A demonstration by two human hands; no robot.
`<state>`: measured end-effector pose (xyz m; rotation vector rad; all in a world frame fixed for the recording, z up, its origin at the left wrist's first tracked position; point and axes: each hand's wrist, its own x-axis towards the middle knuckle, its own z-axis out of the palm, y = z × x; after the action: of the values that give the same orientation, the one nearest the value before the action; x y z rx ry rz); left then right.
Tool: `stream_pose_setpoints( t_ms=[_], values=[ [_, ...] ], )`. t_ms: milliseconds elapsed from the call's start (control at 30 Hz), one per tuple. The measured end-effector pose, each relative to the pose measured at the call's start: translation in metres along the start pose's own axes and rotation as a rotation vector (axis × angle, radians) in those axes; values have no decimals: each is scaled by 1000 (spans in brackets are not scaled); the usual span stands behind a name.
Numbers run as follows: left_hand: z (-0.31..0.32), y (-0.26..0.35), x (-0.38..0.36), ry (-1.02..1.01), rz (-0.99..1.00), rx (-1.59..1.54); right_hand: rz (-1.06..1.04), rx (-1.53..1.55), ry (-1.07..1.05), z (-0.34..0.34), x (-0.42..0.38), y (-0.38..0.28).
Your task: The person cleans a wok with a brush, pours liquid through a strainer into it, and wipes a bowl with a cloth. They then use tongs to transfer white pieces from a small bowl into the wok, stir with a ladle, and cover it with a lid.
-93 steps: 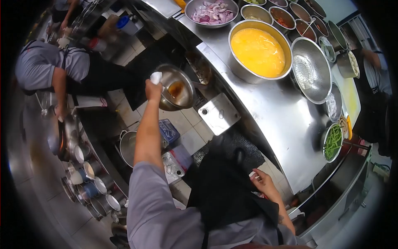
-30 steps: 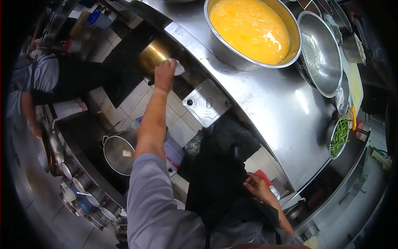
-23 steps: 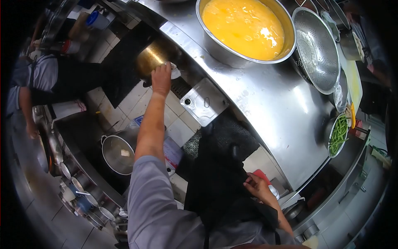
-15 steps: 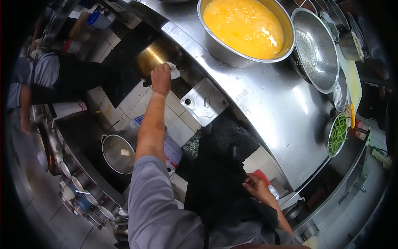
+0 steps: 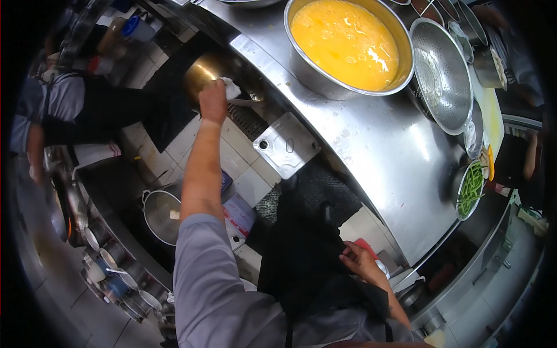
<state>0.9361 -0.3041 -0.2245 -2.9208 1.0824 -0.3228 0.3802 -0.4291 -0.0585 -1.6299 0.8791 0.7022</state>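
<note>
My left hand (image 5: 213,103) is stretched out over the floor, closed on a folded white cloth (image 5: 231,89) at the edge of a wok (image 5: 199,74) with a brownish-gold sheen. The fingers wrap the cloth and the wok's near rim or handle; exactly which part is hidden. Low in front of my black apron (image 5: 299,243), my right hand (image 5: 361,261) hangs loosely, fingers slightly bent and apart, with nothing visible in it. A red object (image 5: 365,246) shows just behind its fingers.
On the steel counter (image 5: 371,156) stand a large pot of beaten egg (image 5: 348,46), a perforated colander (image 5: 444,75) and a bowl of green beans (image 5: 471,188). A metal can (image 5: 287,145) and a deep pot (image 5: 161,217) are lower down. Another person (image 5: 64,107) stands at left.
My left hand, with the cloth and wok, has shifted slightly left and up, and the wok has tilted a little. My right hand has stayed in place.
</note>
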Motion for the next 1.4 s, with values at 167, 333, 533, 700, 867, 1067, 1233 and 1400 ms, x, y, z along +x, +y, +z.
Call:
stream_pose_setpoints(
  t_ms=[167, 333, 533, 700, 867, 1067, 1233, 1400],
  values=[
    [-9, -31, 12, 84, -261, -172, 26, 19, -10, 4, 2, -3],
    [3, -60, -14, 146, -540, -377, -6, -26, -22, 2, 6, -28],
    [19, -86, -78, 54, -855, -541, -83, -75, -46, 1, 14, -28],
    [-18, -90, -150, 82, -1068, -736, -181, -172, -74, -8, 15, -47],
    [-111, -81, -225, 190, -1127, -824, -377, -302, -122, -22, 7, -59],
    [-301, -35, -333, 419, -1209, -914, -631, -441, -264, -43, -11, -54],
    [-457, 12, -455, 661, -1221, -855, -917, -734, -386, -53, -26, -48],
    [-591, 82, -588, 908, -1468, -705, -896, -912, -533, -34, -45, -62]
  ],
)
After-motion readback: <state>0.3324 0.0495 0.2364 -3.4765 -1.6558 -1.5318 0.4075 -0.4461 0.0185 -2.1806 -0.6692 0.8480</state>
